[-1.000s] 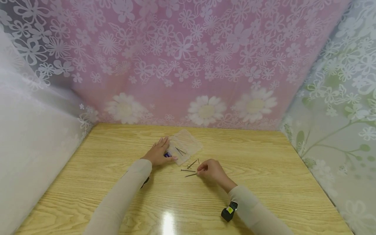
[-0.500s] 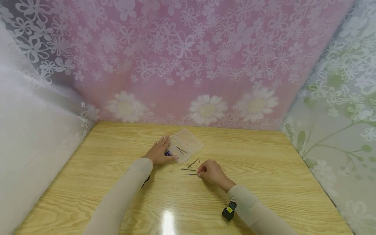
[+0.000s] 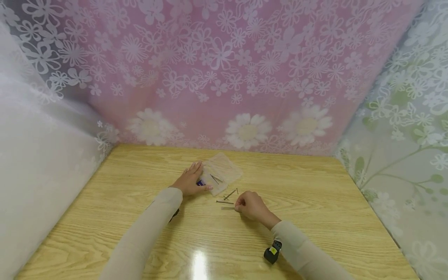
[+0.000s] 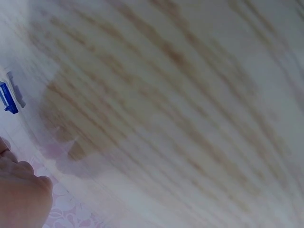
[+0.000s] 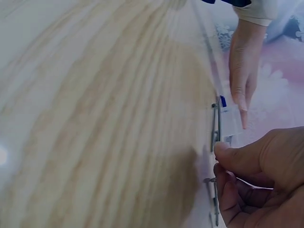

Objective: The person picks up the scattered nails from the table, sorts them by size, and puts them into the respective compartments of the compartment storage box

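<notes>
My right hand (image 3: 252,206) pinches a thin metal nail (image 5: 219,121) between thumb and forefinger, its free end pointing left, low over the table. Just beyond it lie several loose nails (image 3: 224,202), some crossing each other. My left hand (image 3: 190,181) rests with fingers spread on the left edge of a clear plastic zip bag (image 3: 226,171). Inside the bag are a few nails (image 3: 215,179). A small dark blue piece (image 3: 200,182) at the bag's edge shows beside the left thumb; in the left wrist view, this blue piece (image 4: 8,97) sits near the left hand (image 4: 23,194).
The wood-grain table (image 3: 304,225) extends around both hands. A pink flowered curtain (image 3: 210,97) hangs behind its back edge, with pale sheets (image 3: 402,155) along the sides. A black wrist camera (image 3: 272,253) hangs below the right sleeve.
The pinched nail's angle has shifted slightly, from tilted to nearly level in the head view. The left hand and the bag have stayed in place.
</notes>
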A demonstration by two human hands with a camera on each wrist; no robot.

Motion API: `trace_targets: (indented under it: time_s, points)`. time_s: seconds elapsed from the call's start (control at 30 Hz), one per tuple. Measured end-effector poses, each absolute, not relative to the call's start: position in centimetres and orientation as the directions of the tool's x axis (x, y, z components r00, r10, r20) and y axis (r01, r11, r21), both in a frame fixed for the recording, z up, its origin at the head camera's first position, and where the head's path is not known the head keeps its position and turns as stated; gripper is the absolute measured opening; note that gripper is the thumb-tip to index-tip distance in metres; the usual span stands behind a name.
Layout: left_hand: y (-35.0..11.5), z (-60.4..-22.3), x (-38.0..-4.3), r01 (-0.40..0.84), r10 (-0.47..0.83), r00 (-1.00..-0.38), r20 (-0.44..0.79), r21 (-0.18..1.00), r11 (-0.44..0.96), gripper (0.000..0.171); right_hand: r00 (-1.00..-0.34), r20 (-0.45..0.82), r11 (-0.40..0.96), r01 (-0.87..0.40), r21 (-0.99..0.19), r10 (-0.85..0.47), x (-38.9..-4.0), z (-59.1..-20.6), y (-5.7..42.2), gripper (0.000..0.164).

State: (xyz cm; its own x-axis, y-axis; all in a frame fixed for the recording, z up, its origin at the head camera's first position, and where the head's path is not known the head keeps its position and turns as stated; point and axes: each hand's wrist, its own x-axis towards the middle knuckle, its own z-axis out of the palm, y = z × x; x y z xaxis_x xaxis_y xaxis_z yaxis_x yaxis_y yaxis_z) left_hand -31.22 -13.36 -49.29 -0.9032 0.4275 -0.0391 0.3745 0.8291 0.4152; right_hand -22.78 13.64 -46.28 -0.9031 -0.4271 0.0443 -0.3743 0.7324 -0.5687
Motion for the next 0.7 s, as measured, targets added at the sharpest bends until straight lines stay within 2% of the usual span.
trace_targets:
  time_s: [0.5,0.7]
  points:
    - [-13.2,-48.5,-30.8,0.372,0.428,-0.902,-0.062,0.393,0.841,0.106,-0.937,0.081,0.716,-0.314,-0.623,-0.341,-25.1,-44.1,12.8,0.01]
    - [-13.2,-48.3,-30.8,0.375,0.432,-0.898,-0.083,0.368,0.851,0.106,-0.963,0.057,0.698,-0.232,-0.677,-0.264,-26.3,-43.8,12.1,0.01]
